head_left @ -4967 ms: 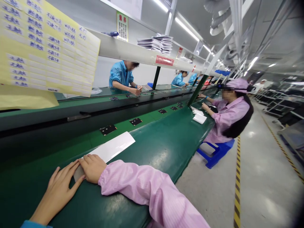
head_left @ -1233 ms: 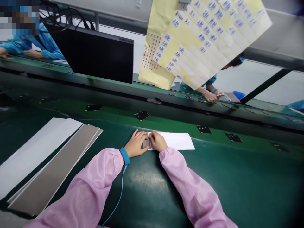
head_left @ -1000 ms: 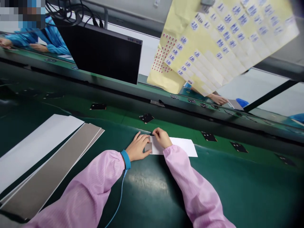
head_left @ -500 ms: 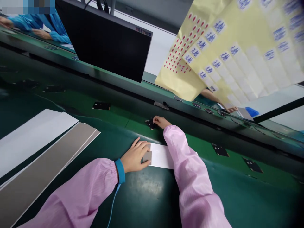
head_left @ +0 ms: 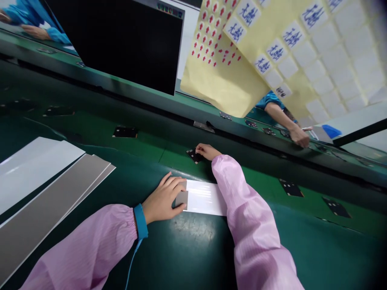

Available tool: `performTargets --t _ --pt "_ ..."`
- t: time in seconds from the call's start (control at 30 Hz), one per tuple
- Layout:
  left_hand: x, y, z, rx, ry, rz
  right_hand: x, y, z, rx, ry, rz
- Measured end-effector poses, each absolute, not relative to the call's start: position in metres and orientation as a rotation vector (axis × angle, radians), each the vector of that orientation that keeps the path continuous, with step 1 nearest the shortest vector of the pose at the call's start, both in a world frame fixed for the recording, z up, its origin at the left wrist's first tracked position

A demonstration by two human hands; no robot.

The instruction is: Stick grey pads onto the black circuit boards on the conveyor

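My left hand [head_left: 165,198] lies palm down with fingers and thumb spread over a grey piece [head_left: 182,199] at the left end of a white glossy strip [head_left: 205,198]. A blue band with a cord circles that wrist. Farther off, my right hand [head_left: 208,151] has its fingertips pinched together at the right edge of a small black circuit board [head_left: 193,155] on the green surface. The fingers hide part of that board. My right sleeve covers the strip's right end.
Long grey strips [head_left: 75,181] and white sheets [head_left: 33,165] lie at left. More black boards [head_left: 125,131] are spaced along the green surface. A dark monitor [head_left: 121,44] and yellow sticker sheets [head_left: 217,88] hang beyond. Another person's hand [head_left: 299,137] is at upper right, with blue sleeves at upper left.
The view has shifted a little, and my left hand appears slightly farther left. My right hand stays at the same board. The co-worker's hand at upper right has come lower.
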State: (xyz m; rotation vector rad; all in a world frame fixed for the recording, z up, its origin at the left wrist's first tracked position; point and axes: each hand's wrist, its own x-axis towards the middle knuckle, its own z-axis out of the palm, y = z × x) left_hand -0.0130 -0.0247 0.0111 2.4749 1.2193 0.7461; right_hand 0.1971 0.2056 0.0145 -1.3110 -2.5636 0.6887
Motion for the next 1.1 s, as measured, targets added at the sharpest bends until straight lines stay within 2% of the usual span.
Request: performTargets --t 0.23,0.4,0.53,0.67,0.83,0.97,1.1 --pt "-0.013 -0.024 0.008 2.481 1.205 0.756 0.207 0.196 0.01 -1.402 -2.507 0.598" --pt "-0.014 -0.024 0.007 2.482 1.209 0.792 0.219 0.168 0.004 -1.371 -2.31 0.362" --pt "-0.014 -0.026 0.008 2.486 1.214 0.801 0.23 0.144 0.003 -1.295 -2.474 0.118" --pt "-0.015 -0.027 0.007 2.478 1.212 0.803 0.234 0.132 0.008 -1.429 -2.605 -0.064" --pt "-0.017 -0.028 0.005 2.49 1.199 0.844 0.238 0.119 0.03 -1.626 -2.399 0.123" --pt "-0.018 -0.028 0.004 2.47 1.18 0.873 0.217 0.068 0.042 -1.33 -2.059 0.177" --pt "-0.019 -0.027 0.003 2.446 1.164 0.89 0.176 0.003 0.023 -1.166 -1.99 0.29"
